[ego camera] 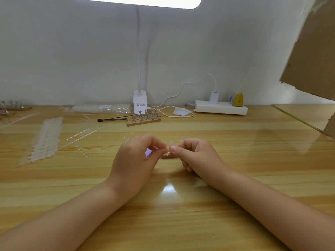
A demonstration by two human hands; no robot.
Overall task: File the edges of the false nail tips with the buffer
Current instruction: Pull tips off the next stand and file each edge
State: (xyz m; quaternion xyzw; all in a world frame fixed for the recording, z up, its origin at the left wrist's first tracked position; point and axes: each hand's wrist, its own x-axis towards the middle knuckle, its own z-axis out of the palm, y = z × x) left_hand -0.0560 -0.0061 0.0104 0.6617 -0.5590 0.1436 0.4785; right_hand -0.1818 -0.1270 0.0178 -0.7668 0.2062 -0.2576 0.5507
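A false nail tip (pixel 171 143), clear and small, sits pinched between the thumb and forefinger of the right hand (pixel 194 156), just in front of the wooden stand (pixel 144 122) that serves here as the landmark, and well nearer the person than it. The left hand (pixel 137 158) is curled closed beside it, its fingertips meeting those of the right hand; a small purple-white object (pixel 148 152) shows inside its grip, probably the buffer, though too little of it shows to be sure. A pale flat piece (pixel 165 155) pokes out below the two thumbs, and what it belongs to cannot be told. Both forearms rest on the wooden table (pixel 235 151).

The stand holds rows of little metal pegs. To its left lies a thin dark brush (pixel 112 120). Farther left of the stand, a long strip of clear nail tips (pixel 46 140) stretches toward the person, with loose clear plastic bits (pixel 81 136) between strip and stand. Right behind the stand stands the white lamp base (pixel 139 102), its neck rising up the wall. To the right of the stand a white cable (pixel 178 115) loops across the table to a white power strip (pixel 220 107), which carries a plug and a small yellow object (pixel 237 99).
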